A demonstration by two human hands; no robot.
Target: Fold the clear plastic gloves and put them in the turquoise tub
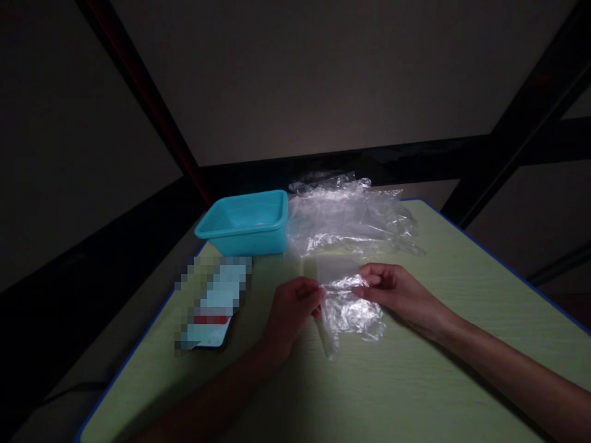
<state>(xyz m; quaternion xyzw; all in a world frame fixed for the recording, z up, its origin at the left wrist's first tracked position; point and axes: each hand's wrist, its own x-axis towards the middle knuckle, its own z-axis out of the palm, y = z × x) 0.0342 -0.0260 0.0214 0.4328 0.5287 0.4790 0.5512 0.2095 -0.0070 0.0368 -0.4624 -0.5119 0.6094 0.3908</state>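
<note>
Held by both hands, plastic bag (351,307) seemingly hangs lengthwise toward viewer.

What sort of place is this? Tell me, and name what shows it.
Probably a dim indoor packing or sorting spot. A green table bears a turquoise plastic tub and a heap of clear plastic bags. The left hand and right hand pinch one clear bag.

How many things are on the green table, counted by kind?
Turquoise tub: 1
Pile of clear plastic bags: 1
Clear bag held by left hand and right hand: 1
Blurred-out flat item: 1
Total: 4
</note>
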